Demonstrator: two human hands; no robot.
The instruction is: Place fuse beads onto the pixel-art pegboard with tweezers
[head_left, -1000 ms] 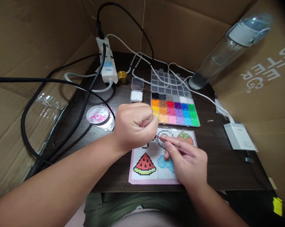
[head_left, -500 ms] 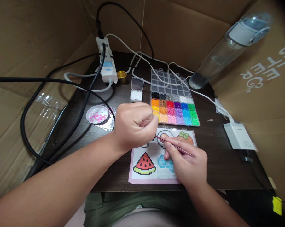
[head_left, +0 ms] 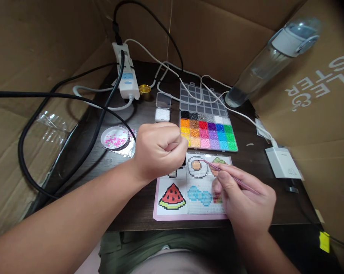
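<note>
My left hand is closed in a fist over the top left of the bead pattern sheet; what it holds, if anything, is hidden. My right hand grips thin pink tweezers, whose tip points left at the fried-egg design. A clear pegboard lies on the sheet over a blue shape and a strawberry picture. Beyond it sits the open bead box with many coloured compartments.
A small white dish of pink beads stands at the left. A power strip, black and white cables, a gold cap, a small white bead case, a water bottle and a white charger surround the table. Cardboard walls enclose it.
My right hand has drawn back to the right with the tweezers, uncovering the egg design and the blue shape. The left fist has stayed in place.
</note>
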